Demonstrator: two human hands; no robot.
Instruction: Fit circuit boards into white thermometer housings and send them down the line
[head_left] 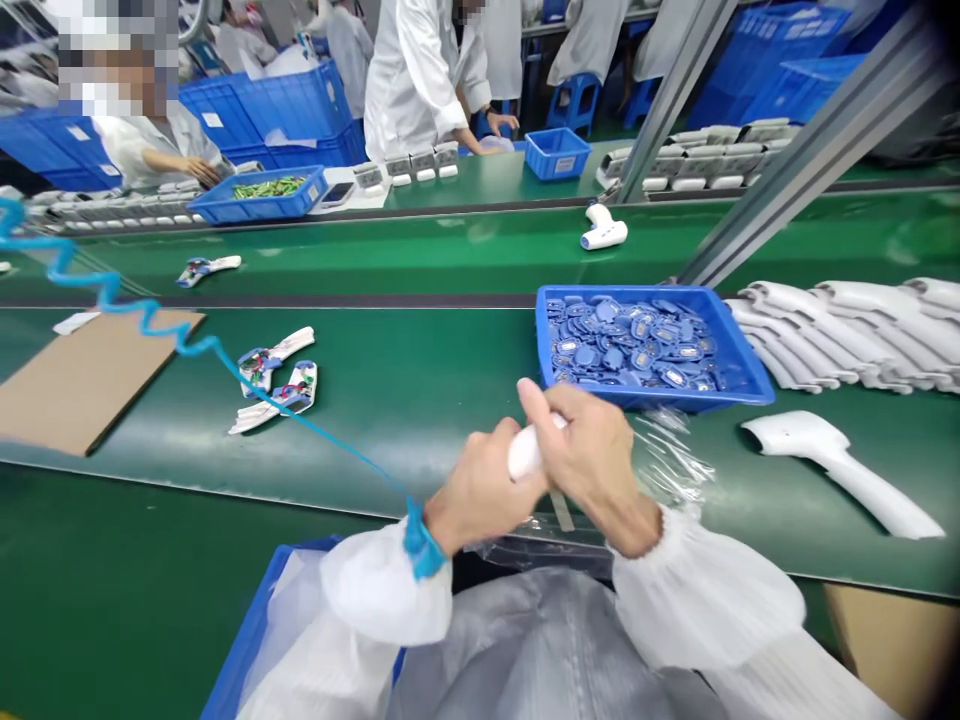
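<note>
My left hand (480, 495) and my right hand (592, 465) are both closed round a small white plastic shell (525, 452), held just above the near edge of the green belt (420, 390). A blue wrist strap (421, 545) with a coiled blue cord (150, 315) sits on my left wrist. A blue tray (739, 385) of small blue parts stands just beyond my hands. Clear plastic wrap (667, 455) lies under my right hand.
A white handle shell (840, 465) lies to the right, with a row of similar shells (847, 330) behind it. Two opened shells with boards (277, 385) and a cardboard sheet (82, 380) lie left. A blue bin with a clear bag (525, 640) is below. People in white coats work across the line.
</note>
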